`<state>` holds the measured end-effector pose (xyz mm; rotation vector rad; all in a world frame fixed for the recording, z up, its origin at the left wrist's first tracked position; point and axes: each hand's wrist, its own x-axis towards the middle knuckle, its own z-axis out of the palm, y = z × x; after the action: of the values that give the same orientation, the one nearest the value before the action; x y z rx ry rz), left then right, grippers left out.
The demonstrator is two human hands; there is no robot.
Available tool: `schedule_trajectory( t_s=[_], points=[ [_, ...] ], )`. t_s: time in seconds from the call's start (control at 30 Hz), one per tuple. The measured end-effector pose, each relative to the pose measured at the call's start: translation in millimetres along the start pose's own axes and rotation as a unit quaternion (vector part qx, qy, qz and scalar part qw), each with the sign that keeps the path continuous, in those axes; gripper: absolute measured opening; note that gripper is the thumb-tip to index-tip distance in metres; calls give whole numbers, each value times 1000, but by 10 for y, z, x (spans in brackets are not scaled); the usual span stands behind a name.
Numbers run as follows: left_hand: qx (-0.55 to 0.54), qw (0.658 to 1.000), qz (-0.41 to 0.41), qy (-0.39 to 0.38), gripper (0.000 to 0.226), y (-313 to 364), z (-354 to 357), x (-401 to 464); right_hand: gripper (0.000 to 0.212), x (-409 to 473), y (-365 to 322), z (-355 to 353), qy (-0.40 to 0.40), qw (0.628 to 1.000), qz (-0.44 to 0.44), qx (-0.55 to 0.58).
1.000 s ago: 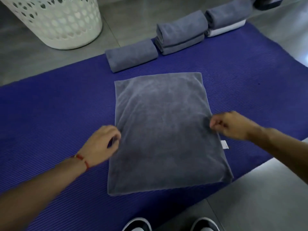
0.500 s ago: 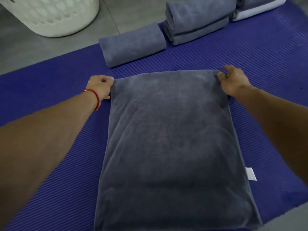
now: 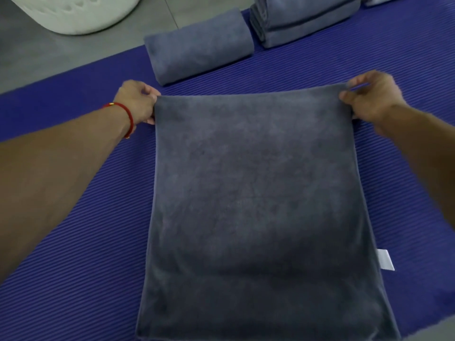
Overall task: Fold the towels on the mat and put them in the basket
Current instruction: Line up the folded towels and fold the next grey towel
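I am looking down at a dark grey towel [image 3: 258, 205], soft and plush with a short fuzzy nap, lying as a tall rectangle on the blue mat [image 3: 73, 279]. The mat is ribbed, its fine ridges running in slanted lines. A small white label [image 3: 386, 262] is sticking out from the towel's right edge, low down.

My left hand [image 3: 138, 102] is gripping the towel's far left corner, fingers curled in and pinching the cloth at the edge. A thin red thread bracelet [image 3: 124, 116] is sitting round that wrist. My right hand [image 3: 371, 99] is pinching the far right corner, thumb on the near side and fingers curled over the top hem. The far edge is stretching taut and straight between my two hands, while the rest of the towel is spreading flat toward me, its near end running down to the bottom of the view.

Just beyond my hands a folded grey towel [image 3: 199, 49] is resting as a rounded, thick bundle at the mat's far edge. To its right a stack of folded grey towels [image 3: 302, 18] is showing layered edges, partly cut off by the top of the view. At the upper left the white perforated plastic basket [image 3: 73, 13] is standing on the smooth grey tiled floor [image 3: 29, 52], off the mat and well apart from the towel I am holding.
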<state>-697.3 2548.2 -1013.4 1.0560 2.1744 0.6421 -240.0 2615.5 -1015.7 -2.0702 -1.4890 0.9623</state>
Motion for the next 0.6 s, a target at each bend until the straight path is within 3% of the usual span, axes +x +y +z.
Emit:
schedule_trajectory(
  t_s=[0.07,0.13,0.23,0.3,0.33,0.4,0.53,0.6],
  points=[
    [27,999,-17,9,17,21,84,37,34,-15,-8,60,24,999,-3,-45],
    [129,989,-2,76,25,47,183,-17,39,-84,-31,132,63,995,-39,-69],
    [289,925,178,172,37,-5,378,-336,47,-338,-5,280,131,948,-191,-218],
    [346,886,288,113,47,-129,526,-567,59,-513,110,418,78,903,-268,-326],
    [369,878,301,54,55,-214,598,-611,66,-571,184,490,24,892,-270,-361],
    [394,882,256,-34,65,-333,682,-601,73,-588,323,599,-58,888,-234,-392],
    [435,872,214,-62,67,-253,682,-554,75,-564,260,585,-79,877,-205,-428],
    [439,871,216,-51,64,-190,644,-694,76,-744,225,543,-68,866,-231,-438]
  ],
)
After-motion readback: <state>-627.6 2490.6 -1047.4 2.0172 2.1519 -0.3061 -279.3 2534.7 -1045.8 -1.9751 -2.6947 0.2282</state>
